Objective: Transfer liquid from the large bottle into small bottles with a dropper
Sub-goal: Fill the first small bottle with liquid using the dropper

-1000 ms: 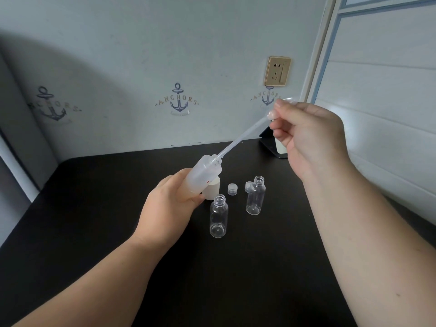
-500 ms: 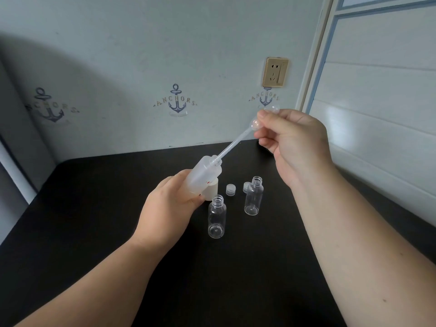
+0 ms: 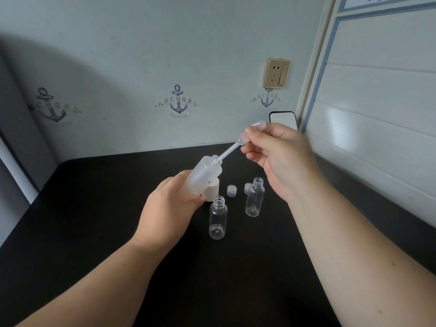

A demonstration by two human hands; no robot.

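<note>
My left hand [image 3: 172, 206] grips the large frosted bottle [image 3: 204, 173], tilted with its open mouth up and to the right, above the black table [image 3: 94, 232]. My right hand [image 3: 280, 159] pinches the bulb of a clear plastic dropper [image 3: 238, 143], whose stem runs down into the bottle's mouth. Two small clear bottles stand uncapped on the table: the nearer small bottle [image 3: 218, 218] below my left hand's fingers and the farther small bottle [image 3: 254, 197] to its right.
A white cap [image 3: 212, 191] stands behind the large bottle. Two small clear caps, one cap [image 3: 231, 190] and another cap [image 3: 247, 187], lie beside the farther bottle. A phone [image 3: 283, 119] leans at the wall corner under a gold socket [image 3: 276, 73]. White panelling borders the table on the right.
My right hand has come down and left, pushing the dropper stem deeper into the large bottle. My left hand and the bottle have stayed in place.
</note>
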